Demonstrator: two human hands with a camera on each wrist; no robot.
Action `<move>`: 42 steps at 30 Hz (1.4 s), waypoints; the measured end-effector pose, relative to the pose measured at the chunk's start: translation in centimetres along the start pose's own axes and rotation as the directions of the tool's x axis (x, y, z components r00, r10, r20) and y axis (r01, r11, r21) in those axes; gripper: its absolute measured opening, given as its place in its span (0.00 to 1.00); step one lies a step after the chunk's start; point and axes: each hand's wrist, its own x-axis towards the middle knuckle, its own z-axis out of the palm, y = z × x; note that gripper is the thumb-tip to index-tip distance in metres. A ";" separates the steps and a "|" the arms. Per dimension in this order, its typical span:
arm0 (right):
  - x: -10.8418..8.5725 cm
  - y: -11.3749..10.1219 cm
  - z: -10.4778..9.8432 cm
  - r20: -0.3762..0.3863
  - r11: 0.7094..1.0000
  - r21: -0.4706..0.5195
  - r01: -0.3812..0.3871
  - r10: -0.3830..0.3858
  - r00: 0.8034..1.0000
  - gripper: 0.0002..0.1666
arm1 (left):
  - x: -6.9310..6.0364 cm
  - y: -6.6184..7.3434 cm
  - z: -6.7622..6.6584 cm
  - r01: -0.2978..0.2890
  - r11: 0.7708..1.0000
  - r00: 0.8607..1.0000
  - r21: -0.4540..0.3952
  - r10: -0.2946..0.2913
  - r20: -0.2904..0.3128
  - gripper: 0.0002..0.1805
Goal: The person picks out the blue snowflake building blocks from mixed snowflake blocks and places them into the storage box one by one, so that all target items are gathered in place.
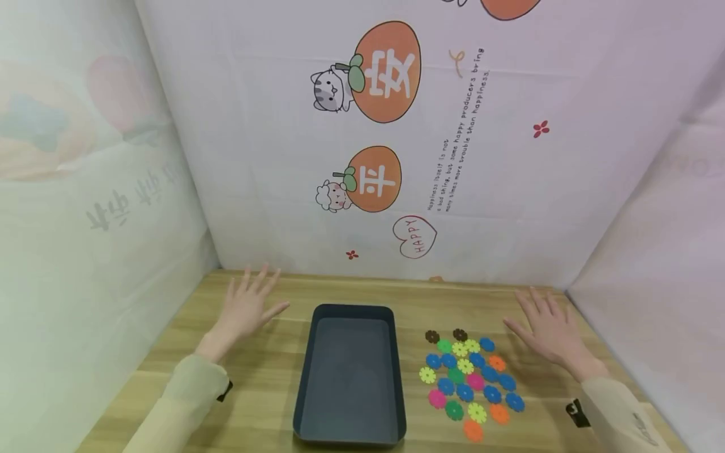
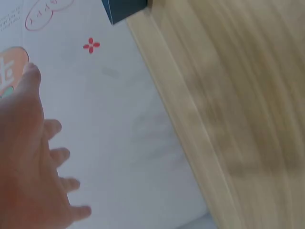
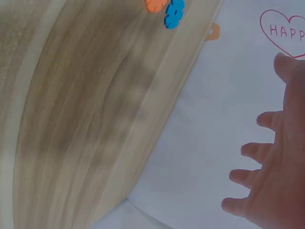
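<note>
My left hand (image 1: 245, 311) is spread over the table, left of a dark grey rectangular tray (image 1: 351, 377), and holds nothing. To the right, my right hand (image 1: 549, 330) also has its fingers spread and holds nothing. Between the tray and that hand lies a loose group of flower-shaped plastic discs in blue, green, yellow, orange, pink and brown; a blue disc (image 1: 487, 344) and an orange disc (image 1: 496, 363) are among those nearest the right hand. In the left wrist view a corner of the tray (image 2: 125, 8) shows. Two discs, one a blue disc (image 3: 174, 13), appear in the right wrist view.
The wooden table (image 1: 255, 390) meets a white printed cloth (image 1: 272, 189) hung along its back. More cloth stands at the left side (image 1: 85, 283) and the right side (image 1: 651, 283). The tray has low raised walls.
</note>
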 end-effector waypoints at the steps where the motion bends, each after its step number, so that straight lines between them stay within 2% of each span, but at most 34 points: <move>1: -0.1 -0.1 -0.1 -0.001 1.000 0.009 0.010 -0.010 1.000 0.48 | -0.1 0.2 0.1 -0.025 1.000 1.000 0.003 0.025 -0.008 0.45; 6: -1.0 -0.7 -0.2 -0.028 0.996 0.043 0.075 -0.074 0.997 0.45 | -0.9 1.3 0.7 -0.121 0.992 0.992 -0.023 0.120 -0.027 0.46; 12: -2.1 -1.2 0.4 -0.063 0.987 0.064 0.147 -0.143 0.988 0.40 | -1.9 2.5 1.5 -0.173 0.979 0.984 -0.107 0.175 0.013 0.47; 18: -3.5 -1.4 1.1 -0.041 0.972 0.177 0.154 -0.149 0.988 0.37 | -2.6 3.3 2.6 -0.223 0.965 0.972 -0.141 0.231 0.045 0.47; 22: -4.3 -1.3 1.6 -0.013 0.957 0.238 0.168 -0.170 0.985 0.33 | -3.1 3.7 3.2 -0.234 0.959 0.967 -0.159 0.247 0.070 0.47; 26: -5.3 -1.1 2.0 0.057 0.937 0.314 0.156 -0.183 0.981 0.31 | -3.5 3.9 3.7 -0.236 0.955 0.960 -0.180 0.258 0.105 0.47; 30: -6.1 -0.9 2.4 0.082 0.912 0.374 0.165 -0.210 0.974 0.29 | -3.7 4.1 4.2 -0.248 0.949 0.954 -0.195 0.275 0.122 0.46; 37: -7.1 -0.5 2.8 0.116 0.884 0.437 0.167 -0.239 0.964 0.20 | -4.0 4.4 4.6 -0.277 0.939 0.940 -0.204 0.308 0.145 0.46; 42: -7.8 -0.5 2.6 0.156 0.874 0.460 0.155 -0.251 0.955 0.17 | -4.2 4.4 4.8 -0.272 0.937 0.939 -0.217 0.308 0.155 0.45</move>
